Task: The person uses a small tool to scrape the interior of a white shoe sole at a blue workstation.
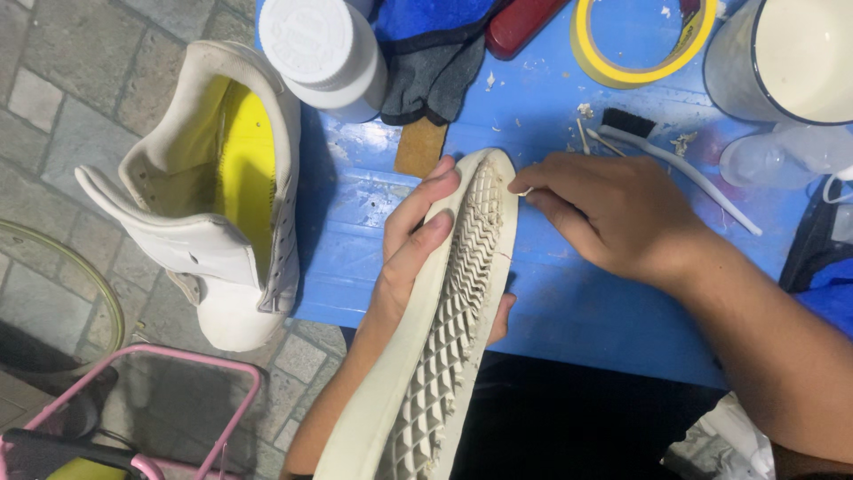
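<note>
Detached cream sole [444,338], grid side up, lies over the blue table [569,302] edge. Left hand [418,258] is clamped around its rim; right hand [613,213] fingertips pinch its toe edge. White shoe [222,196], capped white bottle [324,53] and white mug [782,58] stand nearby, contents not visible.

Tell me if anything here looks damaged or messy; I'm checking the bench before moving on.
Yes. The sole is off its shoe, held in the left hand while the right hand picks at its rim. Pale crumbs litter the blue table near the brush.
</note>
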